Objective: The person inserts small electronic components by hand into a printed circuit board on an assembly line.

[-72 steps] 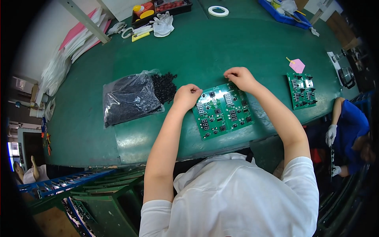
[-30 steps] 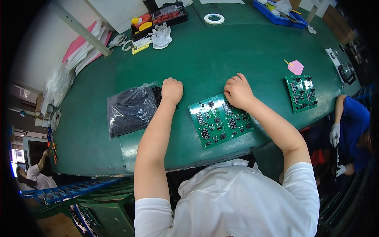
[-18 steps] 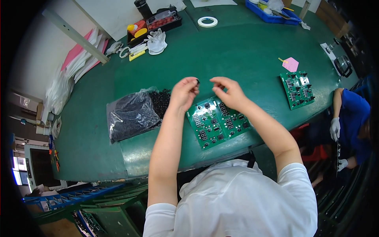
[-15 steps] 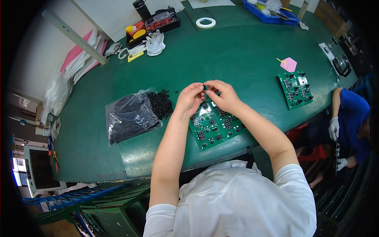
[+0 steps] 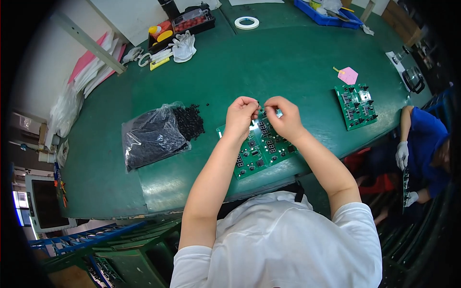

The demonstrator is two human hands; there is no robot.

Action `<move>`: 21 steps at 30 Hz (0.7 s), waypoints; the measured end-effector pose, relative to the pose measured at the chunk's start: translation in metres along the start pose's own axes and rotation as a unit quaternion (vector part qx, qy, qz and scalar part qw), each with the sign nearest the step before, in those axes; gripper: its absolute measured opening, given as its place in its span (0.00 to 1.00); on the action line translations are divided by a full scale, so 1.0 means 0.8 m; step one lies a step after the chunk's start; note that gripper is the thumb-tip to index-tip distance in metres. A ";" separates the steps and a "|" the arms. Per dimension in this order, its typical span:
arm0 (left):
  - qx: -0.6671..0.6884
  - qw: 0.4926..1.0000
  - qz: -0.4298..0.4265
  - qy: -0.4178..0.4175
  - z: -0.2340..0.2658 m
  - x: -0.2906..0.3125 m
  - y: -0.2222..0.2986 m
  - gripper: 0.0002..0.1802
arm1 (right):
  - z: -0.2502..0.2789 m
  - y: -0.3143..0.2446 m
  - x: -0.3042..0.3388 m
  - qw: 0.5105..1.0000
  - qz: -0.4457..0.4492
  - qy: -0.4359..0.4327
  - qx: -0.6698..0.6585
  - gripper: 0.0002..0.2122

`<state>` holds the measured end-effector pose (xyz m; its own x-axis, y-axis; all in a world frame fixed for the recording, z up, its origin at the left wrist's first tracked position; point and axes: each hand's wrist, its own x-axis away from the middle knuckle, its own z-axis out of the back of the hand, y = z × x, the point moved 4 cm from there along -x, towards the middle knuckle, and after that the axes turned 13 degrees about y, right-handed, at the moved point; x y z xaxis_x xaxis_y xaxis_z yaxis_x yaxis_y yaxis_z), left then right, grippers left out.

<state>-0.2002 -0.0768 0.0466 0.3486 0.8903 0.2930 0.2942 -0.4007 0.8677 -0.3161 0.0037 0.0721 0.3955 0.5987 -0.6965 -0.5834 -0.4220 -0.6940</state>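
Over the far edge of a green circuit board (image 5: 261,156), my left hand (image 5: 241,117) and my right hand (image 5: 285,119) are close together. The fingertips of my left hand pinch a tiny black part, whose exact shape is too small to read. Beside it, the fingers of my right hand are curled in, and what they hold, if anything, is hidden. Digit displays and small black knobs stand on the board, which my hands and forearms partly cover. Left of the board, a heap of small black plastic parts (image 5: 191,121) spills from a clear plastic bag (image 5: 152,139).
A second circuit board (image 5: 355,106) lies at the right, near a pink hexagonal paper (image 5: 347,75). Farther back are a roll of white tape (image 5: 247,23), white gloves (image 5: 183,48) and a blue tray (image 5: 326,18). A gloved co-worker (image 5: 427,149) handles a board at the right.
My hands have shifted slightly right over the board and drawn a little apart at the fingertips. The whole view has moved a little, and the tiny black part remains in my left fingertips.
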 end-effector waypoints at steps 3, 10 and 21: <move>0.017 1.000 0.021 0.009 0.005 0.000 0.001 0.02 | 0.021 0.039 0.009 0.950 -0.277 0.053 -0.134 0.02; 0.076 0.995 0.066 -0.024 0.021 0.011 -0.003 0.03 | 0.038 0.033 0.022 0.974 -0.084 -0.148 0.151 0.05; 0.106 0.990 0.080 -0.042 0.034 0.022 -0.009 0.05 | 0.012 0.029 0.030 0.939 0.064 -0.247 0.230 0.03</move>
<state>-0.1720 -0.0643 0.0341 0.4752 0.7947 0.3777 0.4070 -0.5791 0.7064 -0.3268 0.0147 0.0414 -0.0095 0.8542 -0.5198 -0.8937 -0.2404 -0.3788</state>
